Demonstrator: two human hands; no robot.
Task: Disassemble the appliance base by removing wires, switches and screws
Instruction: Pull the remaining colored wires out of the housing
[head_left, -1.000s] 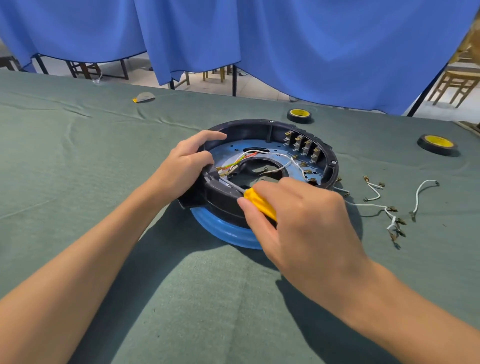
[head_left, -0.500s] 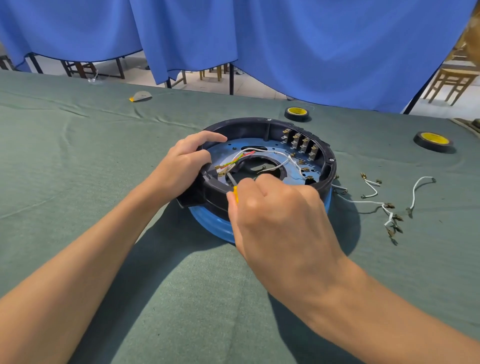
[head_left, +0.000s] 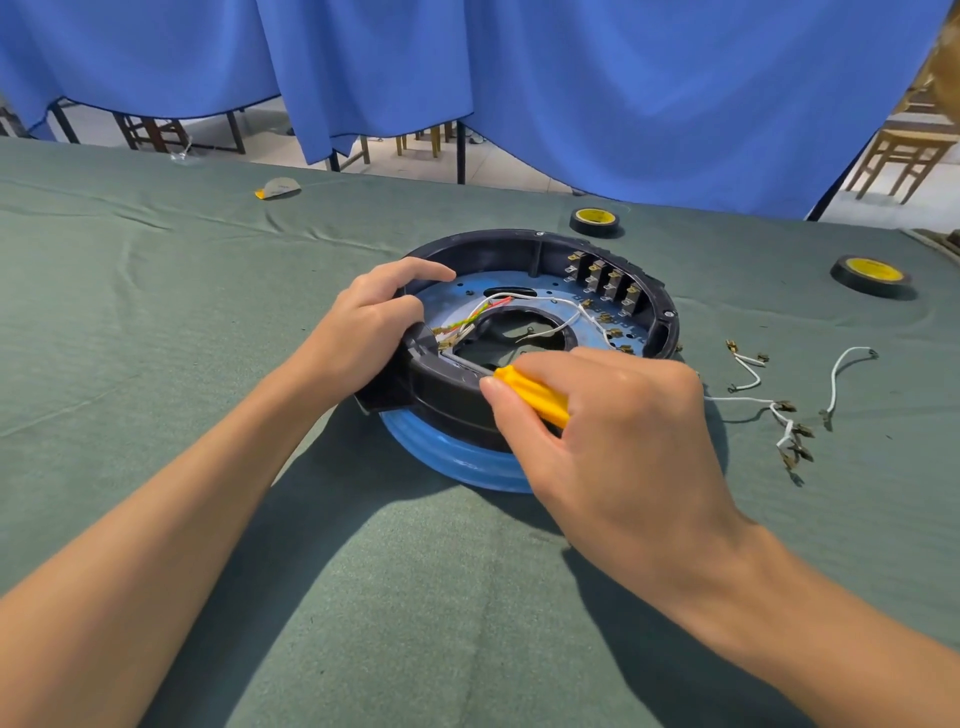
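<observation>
A round appliance base (head_left: 524, 249), black-rimmed with a blue underside, lies open side up in the middle of the green cloth. Inside it run white, red and yellow-green wires (head_left: 493, 306), and a row of switches (head_left: 605, 283) lines the far right wall. My left hand (head_left: 363, 332) grips the rim at its left side, fingers curled over the edge. My right hand (head_left: 608, 431) holds a yellow-handled screwdriver (head_left: 530, 395), whose metal shaft points left into the base near the wire ends at the left wall.
Loose white wires with metal terminals (head_left: 779, 410) lie on the cloth right of the base. Two black-and-yellow tape rolls (head_left: 595, 221) (head_left: 870, 275) sit at the back right. A small grey and orange piece (head_left: 278, 188) lies far left. Blue curtains hang behind.
My right hand has turned, so the yellow handle shows again after being nearly hidden half a second ago. The left hand keeps its grip on the rim.
</observation>
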